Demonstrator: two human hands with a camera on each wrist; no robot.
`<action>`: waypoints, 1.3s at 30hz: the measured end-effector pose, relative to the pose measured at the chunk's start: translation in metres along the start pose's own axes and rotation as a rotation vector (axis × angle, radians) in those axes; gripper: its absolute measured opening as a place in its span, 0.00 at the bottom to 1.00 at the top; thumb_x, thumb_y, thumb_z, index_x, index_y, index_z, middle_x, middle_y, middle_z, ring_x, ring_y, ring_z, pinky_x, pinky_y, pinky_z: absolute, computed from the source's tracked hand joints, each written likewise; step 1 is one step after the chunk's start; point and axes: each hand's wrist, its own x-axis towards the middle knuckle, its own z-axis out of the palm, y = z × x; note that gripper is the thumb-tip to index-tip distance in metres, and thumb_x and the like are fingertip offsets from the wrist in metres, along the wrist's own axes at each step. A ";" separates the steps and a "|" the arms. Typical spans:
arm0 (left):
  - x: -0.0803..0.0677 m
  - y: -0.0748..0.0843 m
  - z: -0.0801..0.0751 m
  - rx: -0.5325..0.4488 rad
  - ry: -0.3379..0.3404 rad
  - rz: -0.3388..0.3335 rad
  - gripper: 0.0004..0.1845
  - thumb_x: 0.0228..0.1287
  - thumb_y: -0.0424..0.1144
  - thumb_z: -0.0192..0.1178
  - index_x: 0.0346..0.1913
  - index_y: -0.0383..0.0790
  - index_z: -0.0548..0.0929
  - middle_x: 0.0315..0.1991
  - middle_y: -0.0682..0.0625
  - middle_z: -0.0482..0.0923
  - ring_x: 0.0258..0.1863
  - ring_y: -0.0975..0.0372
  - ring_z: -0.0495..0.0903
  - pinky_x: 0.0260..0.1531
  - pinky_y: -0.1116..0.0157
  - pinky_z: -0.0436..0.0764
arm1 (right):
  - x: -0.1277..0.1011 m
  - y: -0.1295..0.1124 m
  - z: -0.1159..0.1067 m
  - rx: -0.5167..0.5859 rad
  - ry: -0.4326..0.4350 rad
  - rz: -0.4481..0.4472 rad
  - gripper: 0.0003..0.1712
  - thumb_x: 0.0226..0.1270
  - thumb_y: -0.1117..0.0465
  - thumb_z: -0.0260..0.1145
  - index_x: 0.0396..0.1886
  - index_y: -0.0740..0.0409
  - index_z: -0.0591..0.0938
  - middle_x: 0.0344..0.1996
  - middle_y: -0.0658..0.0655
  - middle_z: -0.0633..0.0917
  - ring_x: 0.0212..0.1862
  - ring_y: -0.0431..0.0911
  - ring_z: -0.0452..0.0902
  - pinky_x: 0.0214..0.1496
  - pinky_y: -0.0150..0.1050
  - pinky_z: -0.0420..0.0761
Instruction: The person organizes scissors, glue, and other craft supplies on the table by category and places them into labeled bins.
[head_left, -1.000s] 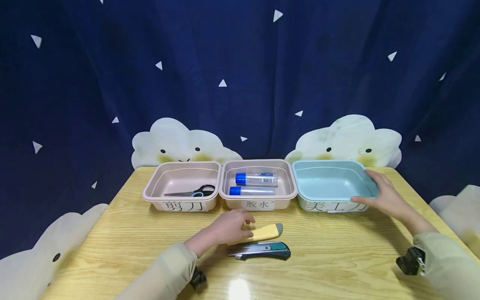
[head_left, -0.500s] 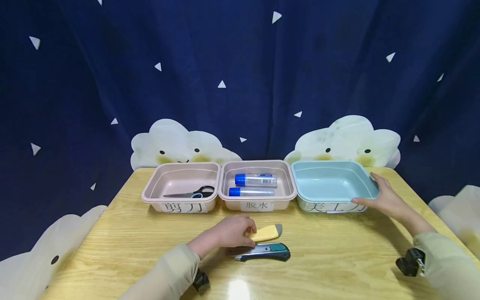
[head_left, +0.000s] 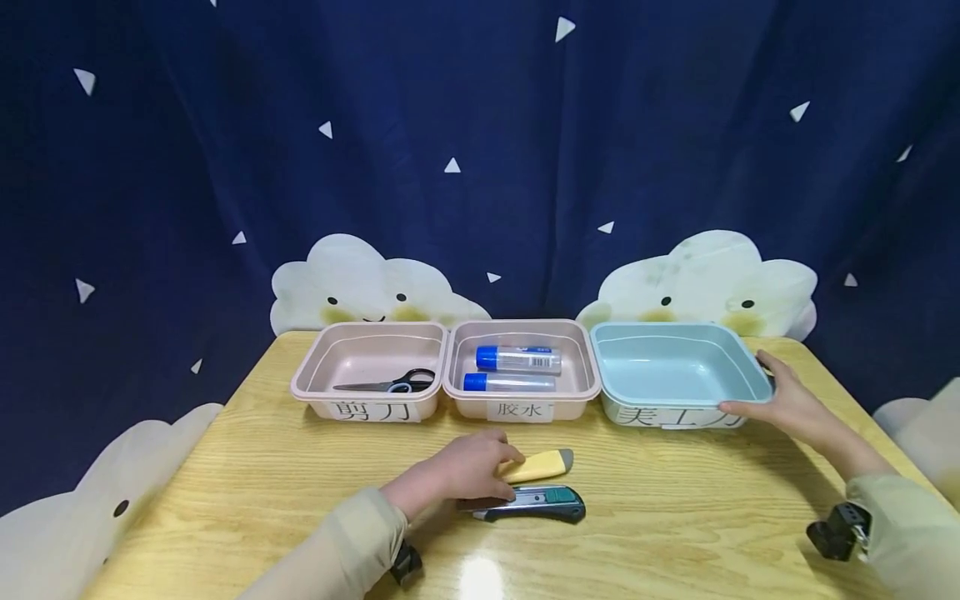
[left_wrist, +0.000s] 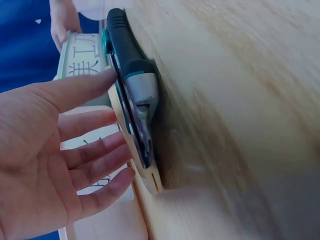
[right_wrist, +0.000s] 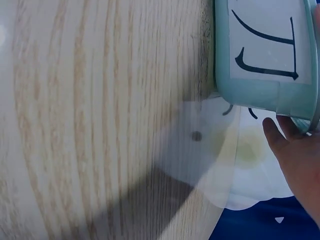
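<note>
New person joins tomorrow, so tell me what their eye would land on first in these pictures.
Three labelled trays line the table's far side: a pink one with scissors, a pink one with two glue sticks, and an empty blue tray. The right hand holds the blue tray's near right corner. In front, the left hand rests on a yellow utility knife beside a grey-green one.

yellow knife (head_left: 542,465) | teal-grey knife (head_left: 536,503) | light-blue tray (head_left: 678,407) | pink trays (head_left: 370,402) | blue-capped glue tubes (head_left: 517,359)
</note>
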 end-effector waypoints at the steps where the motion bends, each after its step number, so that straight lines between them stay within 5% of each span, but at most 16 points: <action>1: 0.001 0.001 0.000 -0.003 0.002 0.002 0.26 0.48 0.52 0.67 0.52 0.50 0.79 0.38 0.57 0.74 0.28 0.70 0.67 0.28 0.73 0.69 | 0.000 0.001 -0.001 0.006 -0.004 -0.006 0.64 0.54 0.50 0.68 0.68 0.71 0.31 0.64 0.81 0.41 0.62 0.73 0.44 0.57 0.68 0.53; 7: 0.010 0.005 0.000 -0.019 0.034 0.007 0.24 0.48 0.53 0.66 0.49 0.49 0.82 0.31 0.57 0.73 0.27 0.69 0.67 0.25 0.74 0.67 | 0.002 0.001 -0.004 -0.008 -0.020 0.008 0.63 0.53 0.48 0.68 0.68 0.71 0.35 0.63 0.81 0.50 0.61 0.71 0.50 0.56 0.68 0.56; 18: 0.029 0.005 0.005 -0.114 0.049 0.028 0.20 0.49 0.46 0.68 0.48 0.48 0.82 0.35 0.55 0.78 0.34 0.68 0.73 0.34 0.73 0.72 | -0.001 0.000 -0.002 -0.005 -0.019 0.040 0.63 0.53 0.47 0.68 0.69 0.70 0.36 0.63 0.81 0.50 0.60 0.71 0.51 0.55 0.68 0.57; 31: 0.045 0.013 0.008 0.056 0.099 0.103 0.21 0.45 0.39 0.66 0.47 0.45 0.80 0.35 0.56 0.79 0.37 0.65 0.75 0.40 0.71 0.73 | 0.001 0.000 -0.001 -0.007 -0.018 0.037 0.62 0.53 0.47 0.68 0.69 0.71 0.38 0.63 0.80 0.53 0.60 0.70 0.53 0.56 0.67 0.58; 39: 0.051 0.020 -0.008 0.000 0.151 0.155 0.17 0.46 0.41 0.66 0.44 0.48 0.83 0.38 0.57 0.78 0.35 0.69 0.73 0.37 0.74 0.71 | 0.000 -0.001 -0.003 -0.008 -0.024 0.054 0.63 0.52 0.45 0.68 0.69 0.70 0.37 0.63 0.80 0.51 0.61 0.70 0.52 0.56 0.68 0.58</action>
